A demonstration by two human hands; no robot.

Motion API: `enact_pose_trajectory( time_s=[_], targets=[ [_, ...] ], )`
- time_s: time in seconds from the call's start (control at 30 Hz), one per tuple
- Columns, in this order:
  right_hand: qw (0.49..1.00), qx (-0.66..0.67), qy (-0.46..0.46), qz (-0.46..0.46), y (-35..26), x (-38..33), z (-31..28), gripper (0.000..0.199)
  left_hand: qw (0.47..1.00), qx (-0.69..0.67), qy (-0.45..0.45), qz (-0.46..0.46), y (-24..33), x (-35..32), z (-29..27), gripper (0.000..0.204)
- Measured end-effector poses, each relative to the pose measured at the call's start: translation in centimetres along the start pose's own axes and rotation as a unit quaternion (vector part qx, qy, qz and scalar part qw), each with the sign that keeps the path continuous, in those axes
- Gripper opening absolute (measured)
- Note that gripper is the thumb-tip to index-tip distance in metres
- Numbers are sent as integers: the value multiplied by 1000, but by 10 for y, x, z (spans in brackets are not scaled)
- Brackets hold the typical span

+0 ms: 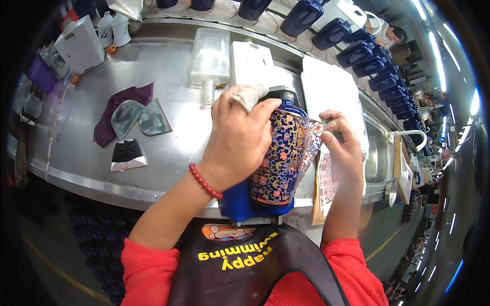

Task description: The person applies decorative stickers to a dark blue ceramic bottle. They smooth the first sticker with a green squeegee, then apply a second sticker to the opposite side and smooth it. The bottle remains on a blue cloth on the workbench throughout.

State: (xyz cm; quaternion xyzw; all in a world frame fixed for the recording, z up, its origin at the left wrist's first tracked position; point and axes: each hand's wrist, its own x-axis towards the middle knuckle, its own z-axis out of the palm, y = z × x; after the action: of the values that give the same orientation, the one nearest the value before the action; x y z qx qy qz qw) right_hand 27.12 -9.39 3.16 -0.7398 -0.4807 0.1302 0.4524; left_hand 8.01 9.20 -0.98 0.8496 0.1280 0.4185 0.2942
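A dark blue bottle [275, 195] with a narrow neck stands tilted on a blue cloth pad [235, 201] at the table's front edge. Colourful floral decal film [286, 153] wraps its body, and the film's right side stands away from the surface. My left hand [240, 135] rests along the bottle's upper left side, closed around a pale, damp-looking cloth [249, 97]. Between the thumb and fingers of my right hand [343, 143], the film's upper right edge is pinched. Beside that wrist, a stack of printed decal sheets [326, 176] lies partly behind my forearm.
On the metal table [171, 61] lie a purple cloth [115, 109], grey-green curved scrapers [154, 120] and a black-and-silver scraper [128, 154]. A translucent bottle [209, 58], a white box [250, 64] and white paper [332, 86] lie beyond my hands. Several blue bottles [302, 18] line the far shelf.
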Motion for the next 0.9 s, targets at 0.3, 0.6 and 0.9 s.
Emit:
enact_pose_trajectory(
  time_s=[0.3, 0.6, 0.9],
  targets=[
    [992, 120, 22, 35, -3, -1, -2, 16, 992, 36, 15, 124, -2, -2, -6, 37],
    [988, 139, 22, 62, -10, 1, 0, 23, 996, 57, -58, 31, 7, -20, 3, 60],
    [987, 142, 28, 68, -3, -1, 2, 23, 998, 16, -58, -11, 21, -42, 13, 85]
  ],
)
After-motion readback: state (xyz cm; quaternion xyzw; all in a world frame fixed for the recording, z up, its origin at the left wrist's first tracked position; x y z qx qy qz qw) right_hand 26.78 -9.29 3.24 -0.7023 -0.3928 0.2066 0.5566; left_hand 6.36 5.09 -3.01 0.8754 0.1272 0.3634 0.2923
